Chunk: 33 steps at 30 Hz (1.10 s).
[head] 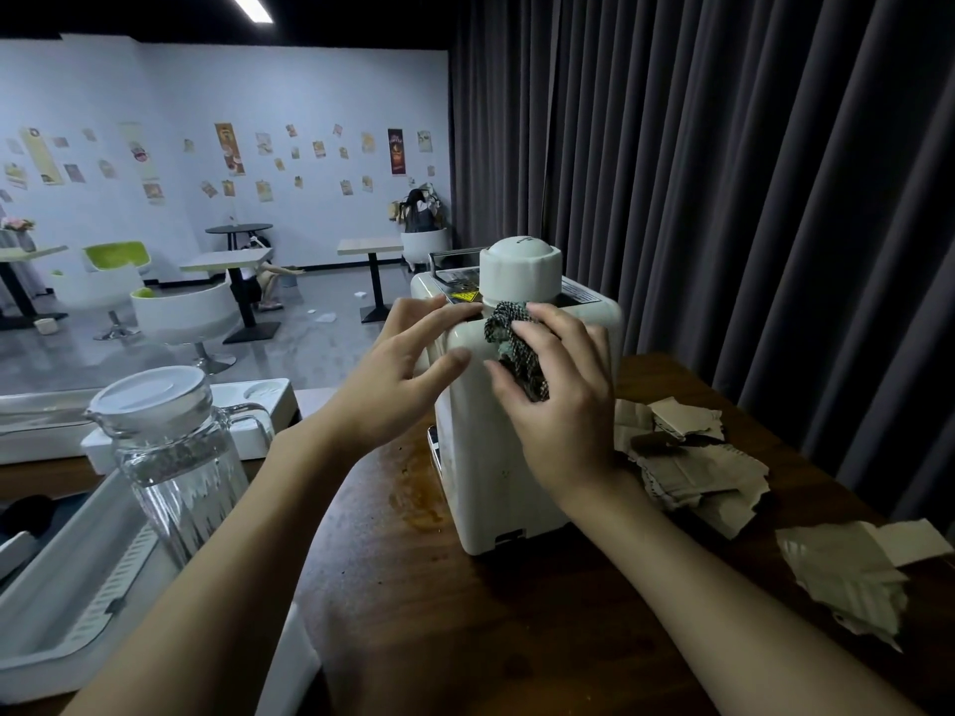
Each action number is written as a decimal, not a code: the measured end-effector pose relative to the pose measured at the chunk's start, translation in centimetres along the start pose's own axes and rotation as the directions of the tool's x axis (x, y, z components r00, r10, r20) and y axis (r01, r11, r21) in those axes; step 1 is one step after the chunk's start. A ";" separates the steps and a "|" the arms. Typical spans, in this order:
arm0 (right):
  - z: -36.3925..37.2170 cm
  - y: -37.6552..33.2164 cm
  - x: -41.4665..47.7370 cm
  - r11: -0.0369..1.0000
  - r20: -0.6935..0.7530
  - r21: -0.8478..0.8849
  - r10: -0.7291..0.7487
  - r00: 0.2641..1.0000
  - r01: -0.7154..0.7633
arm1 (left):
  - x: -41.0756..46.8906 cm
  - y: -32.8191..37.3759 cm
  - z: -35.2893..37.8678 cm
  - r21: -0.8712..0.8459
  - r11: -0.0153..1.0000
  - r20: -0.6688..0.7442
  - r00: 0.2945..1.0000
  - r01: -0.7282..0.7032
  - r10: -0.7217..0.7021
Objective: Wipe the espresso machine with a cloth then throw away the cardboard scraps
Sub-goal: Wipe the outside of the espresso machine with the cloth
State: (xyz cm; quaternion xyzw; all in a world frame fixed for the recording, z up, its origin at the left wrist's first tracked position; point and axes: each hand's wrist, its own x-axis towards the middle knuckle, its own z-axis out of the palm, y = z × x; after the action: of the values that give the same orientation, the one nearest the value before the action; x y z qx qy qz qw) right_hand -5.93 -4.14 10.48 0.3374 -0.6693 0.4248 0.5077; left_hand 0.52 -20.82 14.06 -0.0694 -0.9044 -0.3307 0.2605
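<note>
Locate the espresso machine (480,457) upright near the middle of the tabletop (465,638). Note the cloth (509,323) bunched against the upper near face, just below the white cap (519,268) at 12 o'clock.

Observe the right hand (563,405), fingers (548,317) curved over the cloth and pressing it to the casing. Observe the left hand (398,374) at 9 o'clock of the machine, fingers (424,308) spread wide, holding nothing, tips resting on the top left edge as a brace.

Find the cardboard scraps (692,467) lying at 3 to 4 o'clock, either touching the casing or just beside it; cannot tell which. Treat wiping as the step in hand and disposal as not yet begun.

Probable faults and causes:
- Avoid a hard stroke toward 3 o'clock: likely to shove the casing into the scraps and scatter them off the tabletop.
- Keep the left brace firm: risk of rocking or sliding the tall casing under pressure.
- Mind the left forearm beside the glass pitcher (175,457) at 8 o'clock: possible knock.
- Keep cloth folds clear of the cap base: possible snag.
</note>
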 end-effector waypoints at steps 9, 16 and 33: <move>0.3 -2.5 -0.2 0.967 -0.042 0.129 0.225 0.973 -0.218 | 0.2 -0.3 -0.5 -0.065 0.998 0.021 1.000 0.015 -0.013; 0.8 -2.5 -1.4 0.998 0.016 0.039 0.043 0.999 -0.043 | 0.5 -0.8 -0.2 -0.029 0.999 -0.063 0.997 -0.038 0.036; 0.8 -1.6 -2.4 0.988 0.018 0.099 0.118 0.993 -0.119 | 0.6 0.2 0.9 0.067 0.997 -0.174 0.984 -0.028 0.040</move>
State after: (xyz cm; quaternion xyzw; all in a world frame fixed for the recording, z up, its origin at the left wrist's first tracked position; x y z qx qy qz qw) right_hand -4.25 -5.45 8.44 0.3244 -0.6692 0.4850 0.4602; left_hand -0.30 -20.09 13.86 -0.0471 -0.8868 -0.3020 0.3466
